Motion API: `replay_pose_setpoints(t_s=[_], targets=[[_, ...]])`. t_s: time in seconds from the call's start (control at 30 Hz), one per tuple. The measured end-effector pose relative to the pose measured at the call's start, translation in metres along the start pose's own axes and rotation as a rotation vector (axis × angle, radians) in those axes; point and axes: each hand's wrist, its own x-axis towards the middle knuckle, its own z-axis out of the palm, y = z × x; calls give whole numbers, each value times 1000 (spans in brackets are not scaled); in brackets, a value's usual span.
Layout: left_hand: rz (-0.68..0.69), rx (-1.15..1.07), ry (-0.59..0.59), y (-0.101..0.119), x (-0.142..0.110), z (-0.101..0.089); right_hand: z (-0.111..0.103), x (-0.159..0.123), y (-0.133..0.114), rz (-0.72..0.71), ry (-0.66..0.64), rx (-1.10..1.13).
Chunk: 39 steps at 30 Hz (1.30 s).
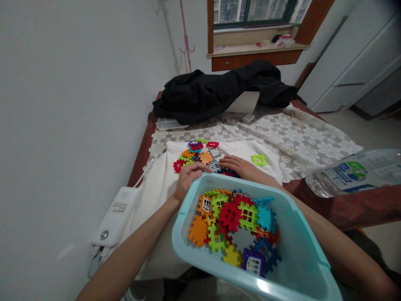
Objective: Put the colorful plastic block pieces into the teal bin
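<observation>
Your right hand spreads open over plastic pieces on the white cloth; your left hand curls beside them, grip impossible to tell. The blue basket, holding more pieces, hides the near cloth; black fabric heaps across the worktop at its far end, a bottle to your right.

I see my left hand loosely curled toward two o'clock, my right hand flatter, toward ten.

Black cloth, water bottle, window, pink rack
</observation>
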Motion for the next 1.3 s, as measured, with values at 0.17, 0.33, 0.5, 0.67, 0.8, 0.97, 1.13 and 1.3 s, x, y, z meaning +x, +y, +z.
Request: replay_pose_setpoints(t_s=[0.17, 0.33, 0.5, 0.67, 0.8, 0.97, 1.13, 1.3], targets=[[15, -23, 1, 2, 0, 1, 0, 0, 0, -6, -2, -11], [18, -21, 2, 0, 0, 0, 1, -1, 1, -7, -3, -26], [16, -22, 2, -2, -1, 0, 1, -1, 1, -18, -3, -28], [21, -20, 9, 2, 0, 1, 1, -1, 1, -21, -4, -32], [27, -34, 17, 3, 1, 3, 1, -1, 2, -24, -15, -40], [30, -34, 2, 0, 1, 1, 1, -1, 2, -17, -19, -37], [44, -23, -9, -1, 1, 0, 1, -1, 3, -13, -20, -20], [43, -49, -8, -1, 2, 0, 2, -1, 6, -21, -20, -4]])
